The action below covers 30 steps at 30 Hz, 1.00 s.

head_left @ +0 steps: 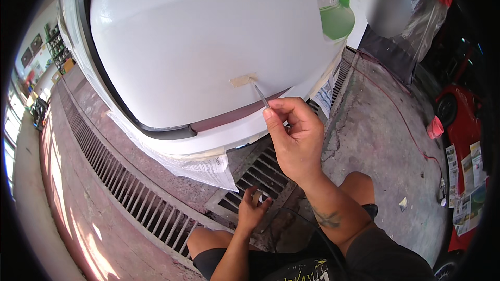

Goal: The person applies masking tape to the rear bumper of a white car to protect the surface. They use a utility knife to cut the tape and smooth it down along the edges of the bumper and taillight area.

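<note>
My right hand [297, 135] pinches a thin silver pen-like tool [262, 96] between thumb and fingers. The tool's far end touches or nearly touches the right end of a beige patch of masking tape [241, 80]. This patch lies on the white car body panel [208, 31], above a dull maroon strip [224, 119] along its edge. Lower down, my left hand [252, 211] is near my knee, its fingers curled round what looks like a small roll of tape [257, 196]. Part of that roll is hidden by the fingers.
Masking newspaper [203, 169] hangs below the car's edge. Metal floor grates [130, 192] run beneath and to the left. At right are a hose [398, 109], a pink-red cup [435, 127] and a red car [458, 109] with paper sheets. A green rounded part [337, 21] sits at the car's corner.
</note>
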### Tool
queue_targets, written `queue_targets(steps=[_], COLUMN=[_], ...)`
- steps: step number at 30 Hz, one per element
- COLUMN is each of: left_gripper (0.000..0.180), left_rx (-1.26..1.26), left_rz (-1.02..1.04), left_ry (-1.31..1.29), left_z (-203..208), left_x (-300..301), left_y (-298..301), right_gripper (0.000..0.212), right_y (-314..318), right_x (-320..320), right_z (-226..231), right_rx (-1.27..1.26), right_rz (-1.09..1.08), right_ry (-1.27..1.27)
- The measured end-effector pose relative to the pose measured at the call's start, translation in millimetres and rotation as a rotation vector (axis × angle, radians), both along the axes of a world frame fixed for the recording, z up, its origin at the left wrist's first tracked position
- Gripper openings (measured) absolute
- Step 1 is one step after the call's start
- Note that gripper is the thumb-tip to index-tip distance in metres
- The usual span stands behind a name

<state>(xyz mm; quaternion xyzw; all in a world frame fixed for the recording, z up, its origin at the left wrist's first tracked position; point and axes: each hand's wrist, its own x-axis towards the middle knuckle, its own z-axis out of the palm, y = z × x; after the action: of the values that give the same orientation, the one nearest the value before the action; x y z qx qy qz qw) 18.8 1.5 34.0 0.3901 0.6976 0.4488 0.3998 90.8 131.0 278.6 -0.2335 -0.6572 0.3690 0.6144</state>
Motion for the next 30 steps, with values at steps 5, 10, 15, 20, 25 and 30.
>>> queue_targets(steps=[5,10,15,20,25,30], left_gripper=[0.071,0.071,0.071,0.071,0.072,0.071], left_rx=[0.013,-0.001,0.017,-0.005,0.019,0.035], left_rz=[0.01,0.002,0.0,-0.006,-0.007,-0.005], left_ry=[-0.004,-0.006,-0.012,-0.026,-0.026,-0.012], left_z=[-0.5,4.1,3.4,11.0,8.9,8.0], left_x=[0.4,0.1,2.2,3.0,1.8,3.0], left_y=[-0.2,-1.7,-1.3,-1.9,-4.3,-5.2], right_gripper=[0.016,0.015,0.014,0.015,0.015,0.015], right_y=[-4.4,-9.0,-11.9,-20.9,-22.7,-26.0], right_x=[-3.3,-4.5,-9.2,-11.2,-14.6,-21.4], right_z=[-0.9,-0.5,-3.0,0.8,-2.0,-3.4], right_rx=[-0.03,-0.119,-0.155,-0.263,-0.28,-0.313], right_rz=[0.027,0.085,0.099,0.192,0.23,0.263], right_ry=[0.027,0.058,0.071,0.157,0.187,0.269])
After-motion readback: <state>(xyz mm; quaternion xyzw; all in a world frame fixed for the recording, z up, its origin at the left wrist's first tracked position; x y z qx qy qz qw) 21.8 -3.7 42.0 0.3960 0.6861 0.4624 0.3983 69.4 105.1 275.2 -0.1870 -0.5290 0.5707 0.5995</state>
